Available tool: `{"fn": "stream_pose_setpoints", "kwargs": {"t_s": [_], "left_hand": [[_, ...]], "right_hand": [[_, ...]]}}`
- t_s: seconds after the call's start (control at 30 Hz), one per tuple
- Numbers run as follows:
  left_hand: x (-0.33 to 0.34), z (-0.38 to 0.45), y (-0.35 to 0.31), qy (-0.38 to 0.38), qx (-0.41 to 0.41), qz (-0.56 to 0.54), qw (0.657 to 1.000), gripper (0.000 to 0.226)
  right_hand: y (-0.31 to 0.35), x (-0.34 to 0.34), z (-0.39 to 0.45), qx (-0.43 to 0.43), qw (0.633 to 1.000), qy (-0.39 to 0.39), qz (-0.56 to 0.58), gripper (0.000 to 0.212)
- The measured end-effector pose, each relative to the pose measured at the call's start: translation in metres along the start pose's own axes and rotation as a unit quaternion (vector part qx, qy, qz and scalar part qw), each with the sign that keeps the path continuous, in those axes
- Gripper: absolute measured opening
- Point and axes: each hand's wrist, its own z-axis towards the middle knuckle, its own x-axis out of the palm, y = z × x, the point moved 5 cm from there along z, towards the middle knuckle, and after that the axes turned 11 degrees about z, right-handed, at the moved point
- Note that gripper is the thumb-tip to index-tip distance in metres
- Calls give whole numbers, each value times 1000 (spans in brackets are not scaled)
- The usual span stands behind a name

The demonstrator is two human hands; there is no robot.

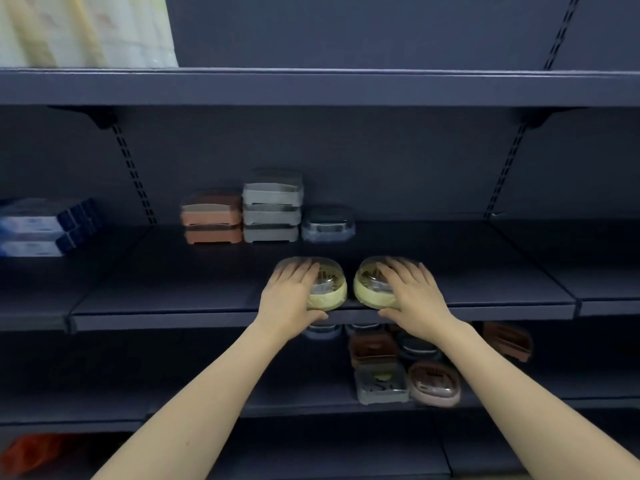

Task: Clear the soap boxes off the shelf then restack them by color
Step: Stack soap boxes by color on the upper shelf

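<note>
Both bare forearms reach up from the bottom edge toward the middle shelf [173,306]. Each hand covers one yellow soap box at the shelf's front lip: the left hand [294,292] lies over the left yellow box [329,289], fingers spread across its clear lid and thumb hooked under the front edge, and the right hand [412,292] clasps the right yellow box [370,289] the same way. These two round boxes sit side by side, just apart.

Behind them, against the dark back panel [381,150], stand three piles: two brown boxes [212,216] stacked, three grey boxes [272,211] stacked just beside them, and one dark box [328,223] alone on the right. Blue and white cartons [45,226] lie at the shelf's far left.

On the lower shelf [588,393], more soap boxes lie loose: a brown one [372,348], a grey one [381,384], a pink oval one [434,382], a dark one [417,346] and another brown one [506,341] further right. Two more are mostly hidden under the middle shelf's edge. Everything is motion-blurred, so what the clear lids cover is hard to make out.

Pale cloth [86,29] shows on the top shelf [346,86], cut off by the frame, and something orange [31,452] sits blurred at bottom left.
</note>
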Motion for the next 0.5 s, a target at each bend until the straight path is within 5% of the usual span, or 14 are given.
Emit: {"fn": "stream_pose_setpoints", "kwargs": {"t_s": [0.23, 0.5], "left_hand": [[19, 13, 7, -1, 29, -18, 999, 92], [31, 22, 10, -57, 27, -42, 997, 64]], "right_hand": [[-20, 10, 12, 39, 999, 24, 19, 84], [-32, 13, 20, 131, 991, -15, 33, 74]]}}
